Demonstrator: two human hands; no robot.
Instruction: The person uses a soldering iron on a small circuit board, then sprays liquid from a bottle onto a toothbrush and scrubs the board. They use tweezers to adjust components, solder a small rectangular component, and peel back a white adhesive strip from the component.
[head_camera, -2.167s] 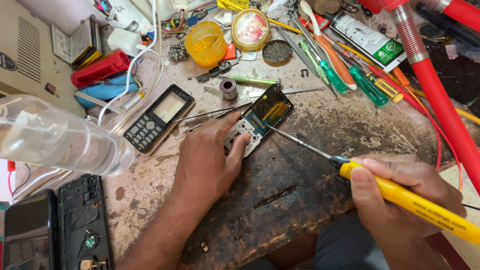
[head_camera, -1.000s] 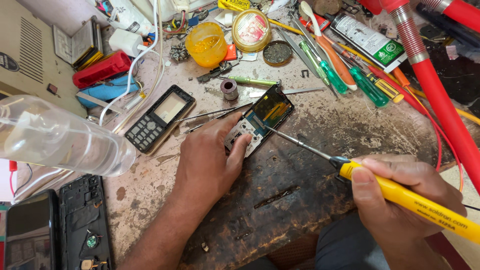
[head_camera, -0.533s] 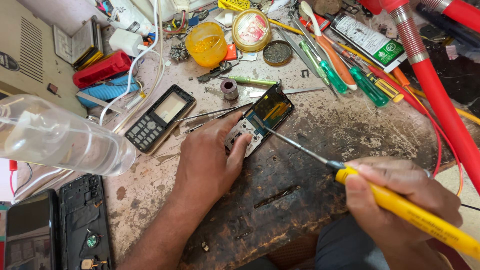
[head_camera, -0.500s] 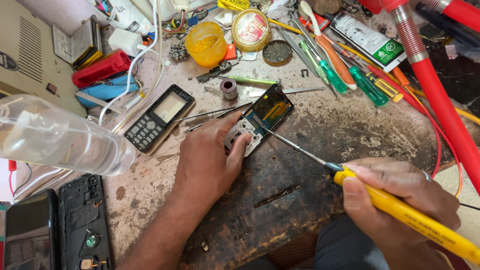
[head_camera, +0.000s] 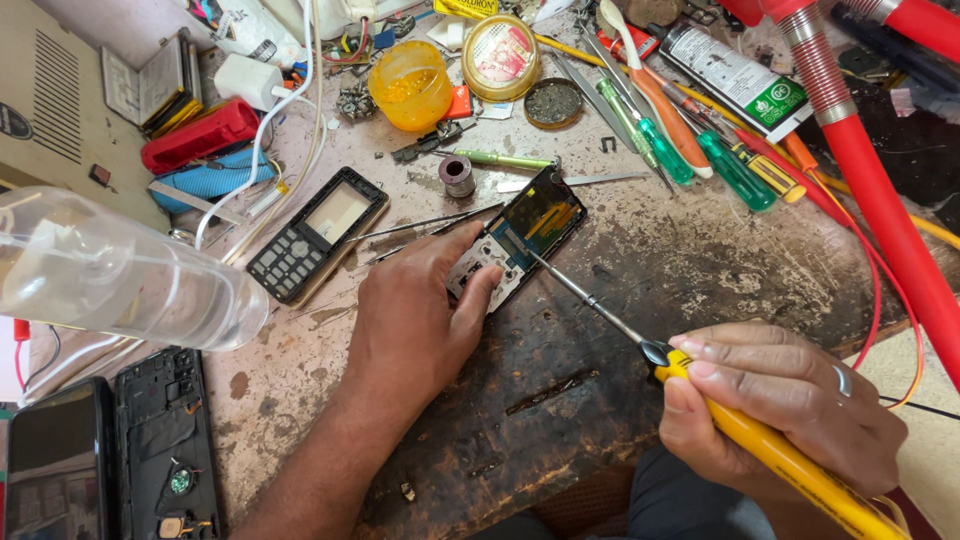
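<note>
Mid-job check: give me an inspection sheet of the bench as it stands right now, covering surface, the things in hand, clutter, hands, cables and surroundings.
Surface: worn, stained wooden bench, dark patches.
Job's things: opened phone board lies flat; yellow-handled screwdriver with its tip on the board.
Clutter: keypad phone front, green screwdrivers, orange cup, round tin, solder spool, tweezers, clear plastic bottle, smartphone back shell.
Hands: left hand presses the board down; right hand grips the screwdriver.
Cables: white cable; thin red wire.
Surroundings: red hose; beige box at left.
</note>
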